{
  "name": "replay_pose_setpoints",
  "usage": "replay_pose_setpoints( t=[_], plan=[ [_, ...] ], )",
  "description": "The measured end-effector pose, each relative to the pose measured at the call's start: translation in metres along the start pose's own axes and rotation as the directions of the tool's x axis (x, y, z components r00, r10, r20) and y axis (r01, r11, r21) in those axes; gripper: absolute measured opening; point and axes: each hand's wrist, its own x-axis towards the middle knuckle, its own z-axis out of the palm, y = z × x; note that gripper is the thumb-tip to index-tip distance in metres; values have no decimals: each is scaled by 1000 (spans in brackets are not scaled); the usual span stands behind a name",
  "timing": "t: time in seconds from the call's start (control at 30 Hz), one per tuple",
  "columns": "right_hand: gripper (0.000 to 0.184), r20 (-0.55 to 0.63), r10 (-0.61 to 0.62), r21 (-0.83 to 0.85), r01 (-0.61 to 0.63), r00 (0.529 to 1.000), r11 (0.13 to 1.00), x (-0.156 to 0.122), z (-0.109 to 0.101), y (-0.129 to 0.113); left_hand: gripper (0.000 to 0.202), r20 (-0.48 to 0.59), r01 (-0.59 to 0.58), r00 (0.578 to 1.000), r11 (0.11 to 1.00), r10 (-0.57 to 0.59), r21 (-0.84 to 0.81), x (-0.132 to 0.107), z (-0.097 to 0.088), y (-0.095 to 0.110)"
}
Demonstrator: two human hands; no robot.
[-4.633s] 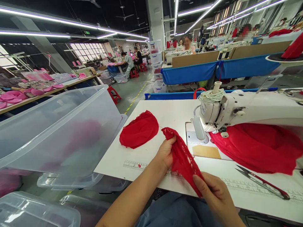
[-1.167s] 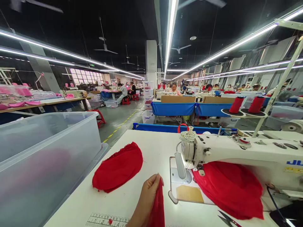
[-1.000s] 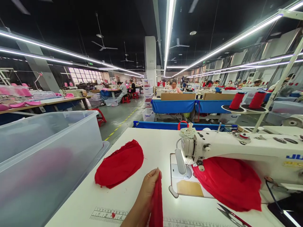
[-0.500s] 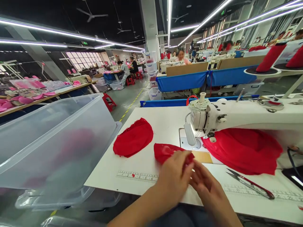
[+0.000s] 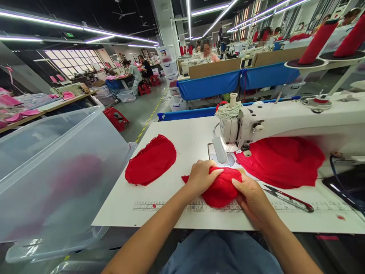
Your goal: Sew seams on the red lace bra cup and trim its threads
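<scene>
Between both hands I hold a piece of red fabric [image 5: 221,192] just in front of the sewing machine [image 5: 256,121]. My left hand [image 5: 201,176] is closed on its left side, and a corner of cloth pokes out beyond the wrist. The right side is pinched by my right hand [image 5: 251,194], thumb on top. Another red fabric piece [image 5: 151,161], oval with a ragged edge, lies flat to the left. A larger red cloth [image 5: 285,163] rests under the machine arm. Thread snips [image 5: 289,198] with red handles lie right of my right hand.
A printed ruler [image 5: 171,206] runs along the front of the white table [image 5: 116,209]. Large clear plastic bins [image 5: 65,152] stand against the left side. Red thread cones [image 5: 318,42] are on a stand at the right. Other people sit at machines farther back.
My hands have spread apart, opening the bunched red fabric between them and shifting it nearer the machine. The camera view has also moved.
</scene>
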Motion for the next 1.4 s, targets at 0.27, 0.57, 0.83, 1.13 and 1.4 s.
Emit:
replay_pose_setpoints(
  t=[0.27,0.57,0.83,1.13,1.4],
  plan=[
    [37,-69,-90,-133,80,994,988,4,2,0,21,-34,-7,999,916,-7,-401,1,5,-12],
    [23,-147,-149,-233,113,978,966,7,-9,8,17,5,-16,1000,921,19,-390,2,3,-16],
    [26,-125,-126,-245,93,984,965,6,-9,6,16,6,-7,1000,924,10,-382,2,4,-20],
    [11,-143,-122,-219,89,982,972,6,-7,4,16,7,6,1000,929,-3,-370,1,4,-21],
    [25,-180,-143,-150,116,973,982,7,-4,5,17,8,-1,1000,928,4,-372,2,4,-21]
  ],
)
